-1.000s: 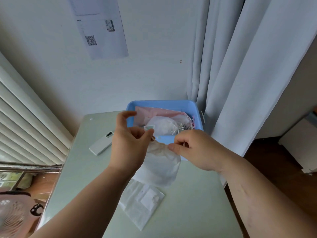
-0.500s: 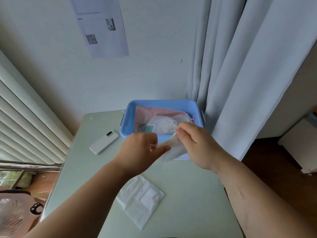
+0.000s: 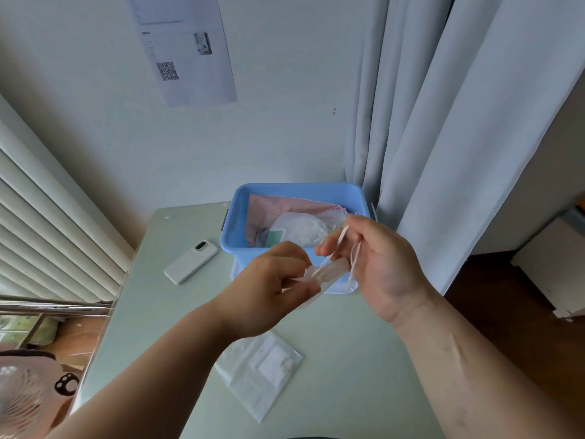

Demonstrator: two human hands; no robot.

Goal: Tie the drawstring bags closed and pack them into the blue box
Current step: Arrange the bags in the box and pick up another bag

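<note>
- The left hand (image 3: 266,289), at the centre of the frame, pinches the gathered neck of a white drawstring bag (image 3: 329,271) between thumb and curled fingers.
- The right hand (image 3: 383,264), just right of it, has its fingertips curled round the bag's thin white drawstring (image 3: 338,243); one cord runs up from the neck to the fingers and another hangs down past the palm.
- This bag is held in the air in front of the near wall of the blue box (image 3: 232,229), not yet inside it.
- Its mouth looks drawn tight, but I cannot tell whether a knot is formed; the step in hand appears to be the tying.
- Inside the box, above the hands in the frame, lie a white bag (image 3: 300,228) with its cords bunched, and pink fabric (image 3: 278,205) beneath it, so some packing seems done.
- A flat white pouch (image 3: 259,372) lies on the pale green table (image 3: 348,359), lower centre; it is probably still to be closed and packed.
- A white phone (image 3: 191,262) rests on the table left of the box.
</note>
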